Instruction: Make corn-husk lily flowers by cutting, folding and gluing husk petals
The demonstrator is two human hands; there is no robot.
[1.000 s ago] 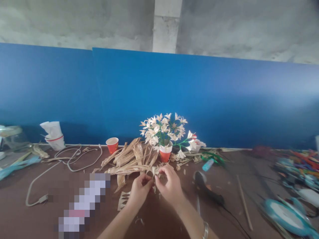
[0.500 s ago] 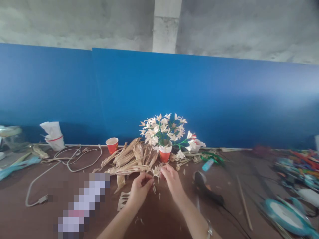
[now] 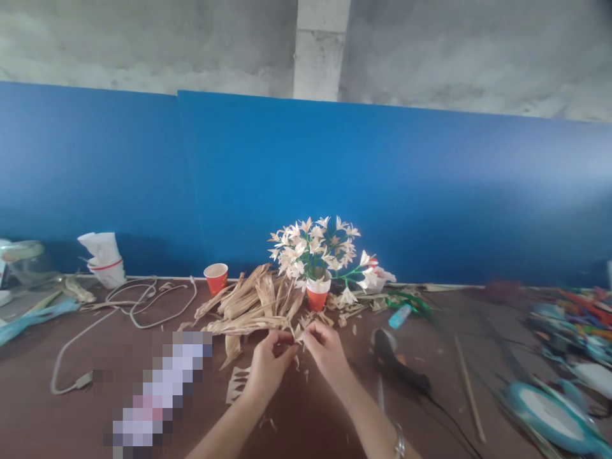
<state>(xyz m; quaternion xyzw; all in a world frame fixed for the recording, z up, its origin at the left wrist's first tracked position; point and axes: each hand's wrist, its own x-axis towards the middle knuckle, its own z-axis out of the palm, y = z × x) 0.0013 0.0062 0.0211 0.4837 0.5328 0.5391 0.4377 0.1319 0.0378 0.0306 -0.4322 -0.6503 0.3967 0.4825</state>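
Observation:
Between my two hands is a small cream flower (image 3: 298, 333) that looks made of dried husk petals. My left hand (image 3: 273, 360) pinches it from the left, thumb and forefinger close together. From the other side my right hand (image 3: 325, 347) grips a petal with its fingertips. Just behind them stands a red and white paper cup (image 3: 317, 297) holding a bunch of similar cream flowers (image 3: 313, 245) on green stems. A heap of dried corn husks (image 3: 253, 299) lies behind my left hand. By my left wrist is a husk piece with cut-out shapes (image 3: 238, 384).
A second red cup (image 3: 216, 278) and a looped white cable (image 3: 138, 306) are at the left. On the right lie a black corded tool (image 3: 399, 363), a thin stick (image 3: 469, 389) and a teal ribbon roll (image 3: 549, 414). A blue partition (image 3: 306, 172) stands behind.
My right hand has moved slightly left, bringing its fingertips closer to my left hand. The flower is now more covered by the fingers.

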